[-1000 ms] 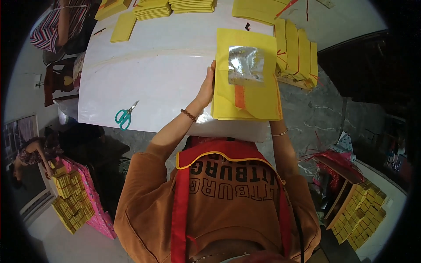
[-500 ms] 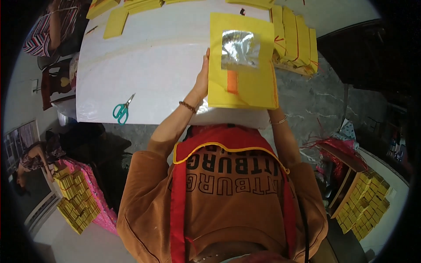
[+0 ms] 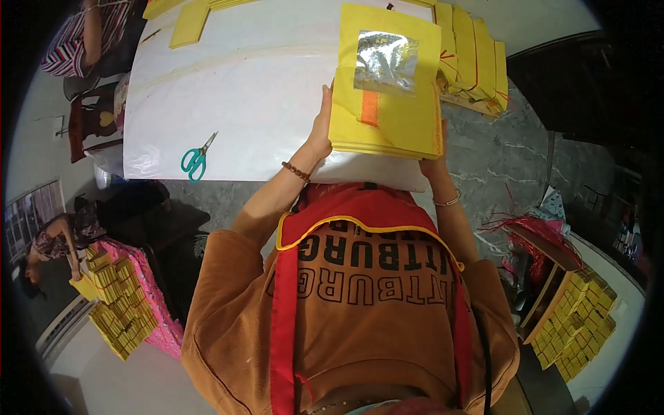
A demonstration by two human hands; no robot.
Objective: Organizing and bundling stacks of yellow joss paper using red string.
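A stack of yellow paper sheets (image 3: 404,117) is held between my two hands over the near right part of the white table (image 3: 228,97). On its top sheet are a shiny silver foil square (image 3: 386,61) and an orange strip below it. My left hand (image 3: 322,128) presses against the stack's left side, closed on it, with a beaded bracelet at the wrist. My right hand (image 3: 436,163) grips the lower right edge, its fingers partly hidden behind the stack. Teal-handled scissors (image 3: 197,160) lie by the table's front edge, left of my hands.
Tied yellow bundles (image 3: 474,62) stand at the table's right side. A flat yellow stack (image 3: 189,25) lies at the far left. Piles of yellow bundles (image 3: 123,297) sit at the lower left near another person, and more bundles (image 3: 574,321) at the lower right. Someone in striped clothing (image 3: 72,48) is at upper left.
The stack sits slightly higher in view and its near edge now shows several layers. My right hand has come into sight at its lower right edge.
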